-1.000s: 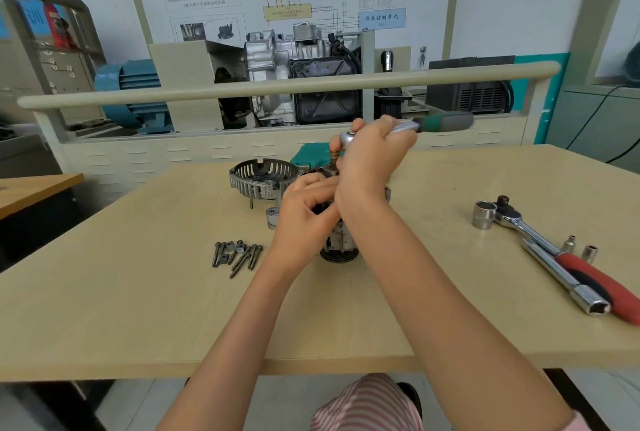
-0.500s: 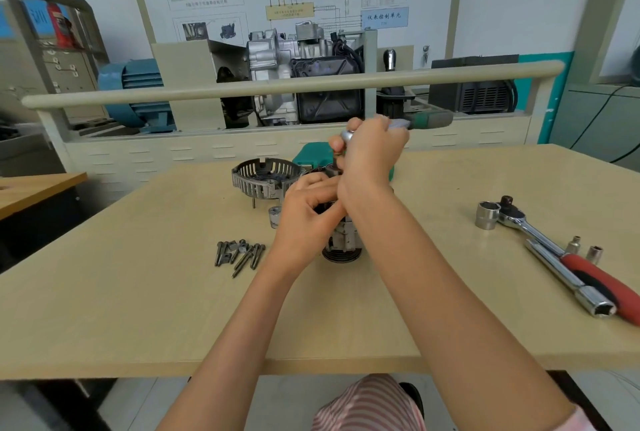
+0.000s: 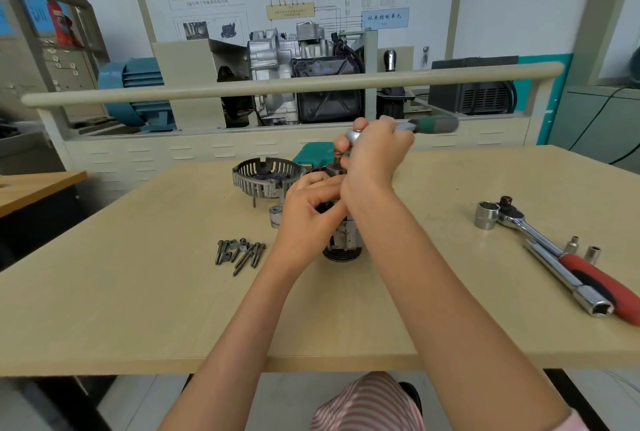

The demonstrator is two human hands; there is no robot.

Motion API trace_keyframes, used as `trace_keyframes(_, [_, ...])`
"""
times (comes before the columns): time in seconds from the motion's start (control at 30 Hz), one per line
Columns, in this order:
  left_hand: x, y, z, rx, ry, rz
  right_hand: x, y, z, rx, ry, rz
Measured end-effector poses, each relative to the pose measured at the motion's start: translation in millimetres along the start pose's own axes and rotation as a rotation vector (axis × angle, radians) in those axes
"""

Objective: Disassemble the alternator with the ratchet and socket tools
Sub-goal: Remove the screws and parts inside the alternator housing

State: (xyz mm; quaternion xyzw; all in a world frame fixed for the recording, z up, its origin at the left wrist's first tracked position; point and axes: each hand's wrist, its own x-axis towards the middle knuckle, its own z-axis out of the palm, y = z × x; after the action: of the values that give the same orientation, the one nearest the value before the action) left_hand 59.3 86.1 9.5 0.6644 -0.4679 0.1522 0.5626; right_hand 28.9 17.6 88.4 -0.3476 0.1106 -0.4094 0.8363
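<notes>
Both grips are closed on work: the right hand (image 3: pixel 375 157) curls around the head end of the green-handled ratchet (image 3: pixel 429 125), and the left hand (image 3: pixel 308 214) grasps the alternator (image 3: pixel 341 240) just below it, fingers wrapped round the body. That alternator stands upright on the surface (image 3: pixel 138 292), its pulley end down, so its shaft axis runs vertically up into the right grip, where the ratchet head sits on top. The ratchet's handle points away to the right of the grip, roughly level, so my judgement is that any turn must sweep in a flat arc about that vertical axis while the lower grip resists. Beyond and left of the grips lies the removed slotted end housing (image 3: pixel 265 177). Well right of them rest a red-handled ratchet (image 3: pixel 568 264) and a long socket extension (image 3: pixel 568 281). Near the left grip lie the loose bolts (image 3: pixel 240 252) and 1 small socket (image 3: pixel 275 216).
</notes>
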Motion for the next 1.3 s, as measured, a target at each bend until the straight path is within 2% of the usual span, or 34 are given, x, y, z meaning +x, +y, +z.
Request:
trace_keyframes(0.07, [-1.0,-1.0,1.1,-0.009,0.006,0.013,2.1,-4.9,0.0,-0.087,-0.092,0.117])
trace_keyframes(0.17, [-0.8,-2.3,1.1,-0.011,0.001,-0.019,9.9,-17.5,-3.9,-0.184,-0.374,0.404])
trace_keyframes(0.23, [-1.0,-3.5,0.4,-0.015,-0.005,-0.011,12.7,-19.8,-6.9,-0.165,-0.465,0.465])
trace_keyframes(0.3, [-0.7,-3.7,-0.3,0.004,-0.032,0.006,9.9,-16.1,-5.0,-0.168,-0.372,0.401])
trace_keyframes(0.4, [-0.9,-2.5,-0.9,0.017,-0.021,0.010,0.0,-2.9,0.8,-0.108,-0.064,0.055])
trace_keyframes(0.47, [-0.2,-0.7,0.2,0.003,0.006,-0.019,-4.3,1.9,3.2,-0.055,0.000,-0.076])
trace_keyframes(0.53, [-0.7,0.7,1.5,-0.006,0.014,-0.012,-2.2,-0.9,3.8,-0.121,-0.061,-0.004])
trace_keyframes(0.6, [-0.5,-0.1,2.2,-0.005,0.001,-0.001,2.7,-9.4,1.5,-0.230,-0.225,0.219])
trace_keyframes(0.67, [-1.0,-1.2,1.7,0.002,-0.003,0.010,11.8,-18.6,-3.2,-0.208,-0.420,0.427])
trace_keyframes(0.73, [-0.8,-2.5,-0.1,0.015,-0.022,0.025,14.9,-22.1,-7.4,-0.169,-0.516,0.508])
trace_keyframes(0.8, [-0.1,-2.6,-0.9,0.031,-0.046,0.034,11.4,-18.1,-6.2,-0.187,-0.429,0.432])
trace_keyframes(0.9, [-0.7,-2.0,1.0,0.033,-0.015,0.022,2.7,-3.8,-0.6,-0.108,-0.097,0.078])
trace_keyframes(0.97, [-1.1,-0.4,1.7,0.015,0.018,-0.003,2.1,0.1,0.9,-0.074,-0.019,-0.024])
trace_keyframes(1.03, [-1.9,1.1,3.1,0.012,0.025,0.008,5.4,-5.4,-0.1,-0.166,-0.110,0.091])
trace_keyframes(1.1, [-1.8,0.9,3.0,0.020,0.014,-0.001,10.2,-15.3,-2.8,-0.241,-0.347,0.342])
trace_keyframes(1.17, [-2.0,0.5,1.5,0.024,-0.002,-0.028,15.8,-21.8,-6.4,-0.198,-0.547,0.513])
trace_keyframes(1.23, [-2.7,0.7,0.3,0.040,-0.008,-0.017,16.9,-21.1,-7.7,-0.188,-0.576,0.528])
trace_keyframes(1.3, [-2.4,-0.1,1.2,0.051,0.000,0.006,12.2,-15.9,-5.1,-0.197,-0.420,0.411])
